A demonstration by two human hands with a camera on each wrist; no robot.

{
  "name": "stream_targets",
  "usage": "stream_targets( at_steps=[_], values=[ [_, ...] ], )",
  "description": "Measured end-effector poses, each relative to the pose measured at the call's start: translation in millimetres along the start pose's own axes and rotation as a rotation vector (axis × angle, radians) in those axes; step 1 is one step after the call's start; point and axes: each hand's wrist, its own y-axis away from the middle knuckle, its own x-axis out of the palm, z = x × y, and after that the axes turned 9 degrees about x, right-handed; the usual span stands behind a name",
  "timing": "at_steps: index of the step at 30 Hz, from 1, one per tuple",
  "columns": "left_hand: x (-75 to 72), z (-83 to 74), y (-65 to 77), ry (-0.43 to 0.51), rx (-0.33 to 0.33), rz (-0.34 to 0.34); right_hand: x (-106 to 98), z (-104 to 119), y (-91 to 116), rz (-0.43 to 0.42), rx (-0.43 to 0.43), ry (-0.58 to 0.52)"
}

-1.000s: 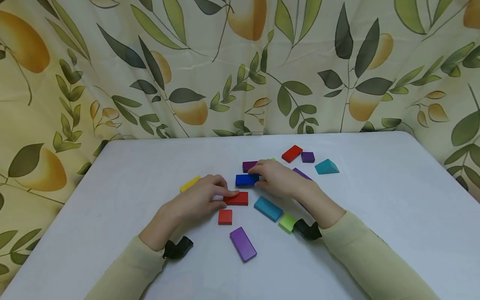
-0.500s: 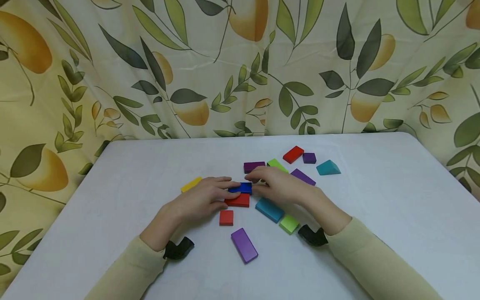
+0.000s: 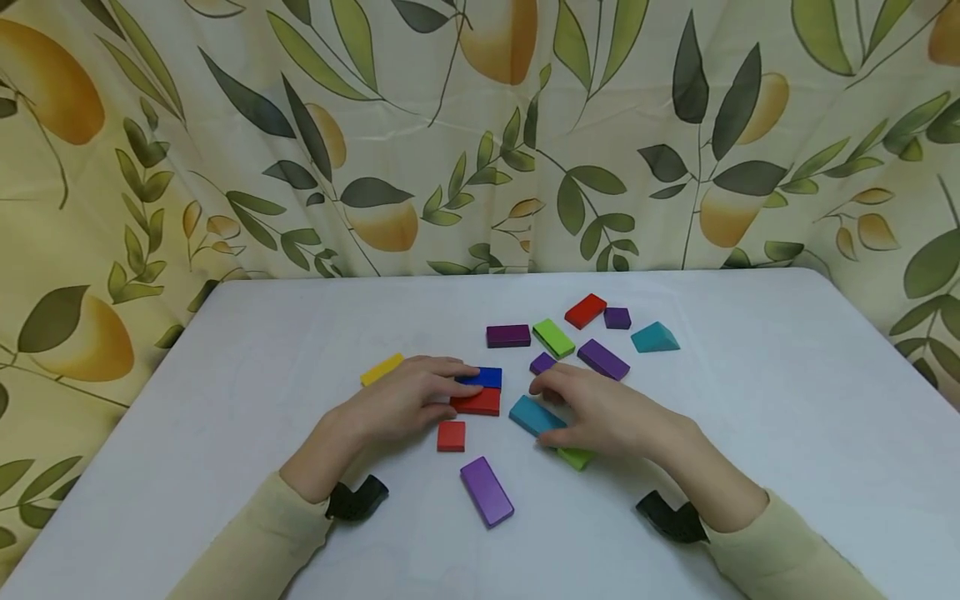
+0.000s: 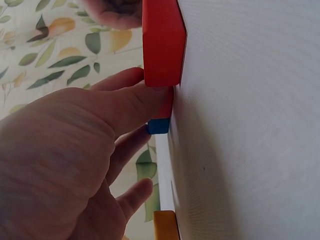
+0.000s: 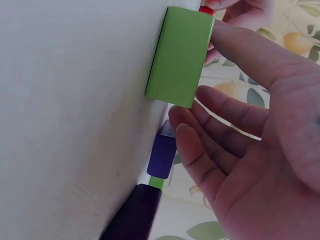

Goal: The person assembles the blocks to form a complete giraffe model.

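My left hand (image 3: 401, 396) rests its straight fingers on a blue block (image 3: 487, 377) and a red block (image 3: 480, 402) that lie side by side, touching. In the left wrist view a red square block (image 4: 163, 45) stands nearest, partly covering the thumb tip. My right hand (image 3: 600, 408) hovers with fingers spread and gently bent around a teal block (image 3: 531, 413); whether it touches the block I cannot tell. A light green block (image 5: 181, 57) lies at the teal block's near end, beside the right thumb; it hides the teal block in the right wrist view.
Farther back lie a dark purple block (image 3: 508, 336), a green block (image 3: 553, 337), purple blocks (image 3: 603, 360), a red block (image 3: 585, 311) and a teal wedge (image 3: 656, 337). A yellow block (image 3: 382, 368) is left; a violet block (image 3: 487, 492) lies in front on the white table (image 3: 300, 325).
The blue block has been drawn nearer, against the red block, and my left fingers now reach over it. My right hand has left the blue block and moved right and nearer, over the teal block.
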Motion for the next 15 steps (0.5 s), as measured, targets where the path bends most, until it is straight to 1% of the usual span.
stream_targets(
  at_steps=[8,15],
  values=[
    [-0.4,-0.1,1.7,-0.004,0.009,-0.008,-1.4,0.4,6.7,-0.025,0.003,0.041],
    [0.1,-0.7,2.1,0.004,0.008,-0.005,0.7,-1.8,5.4,-0.08,-0.065,0.107]
  ],
)
